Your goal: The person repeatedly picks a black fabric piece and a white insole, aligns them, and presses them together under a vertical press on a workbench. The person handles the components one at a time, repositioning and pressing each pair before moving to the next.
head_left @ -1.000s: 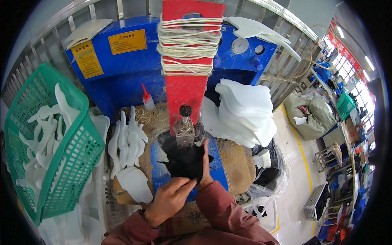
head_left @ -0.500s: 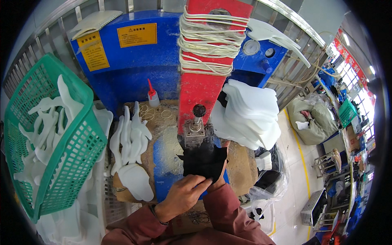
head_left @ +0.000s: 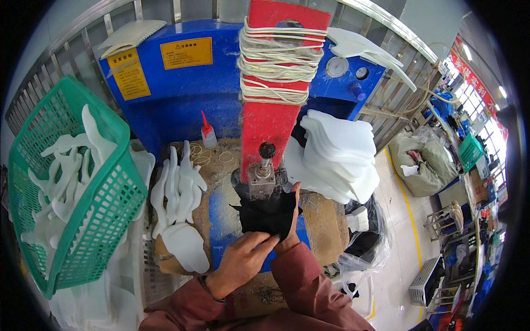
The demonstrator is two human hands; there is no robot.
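A floppy black piece of fabric [head_left: 267, 216] lies under the metal head [head_left: 261, 181] at the lower end of a red machine arm [head_left: 269, 122]. My left hand [head_left: 238, 263] pinches the near edge of the fabric between thumb and fingers. On its right side, my right hand [head_left: 290, 240] grips the piece from behind and below, with fingertips showing past the right edge. Most of the right fingers are hidden by the fabric. Whether something lies inside or beneath the black piece cannot be seen.
White curved foam pieces [head_left: 185, 246] lie left of the machine; more fill a green basket [head_left: 99, 220]. A stack of white foam sheets [head_left: 342, 151] stands at right. A red-tipped squeeze bottle [head_left: 208, 132] and rubber bands [head_left: 225, 157] sit before the blue machine body [head_left: 182, 88].
The black fabric has shifted slightly left under the head, with both hands moving along. More of my right fingers now shows along its right edge. The whole view has turned a little.
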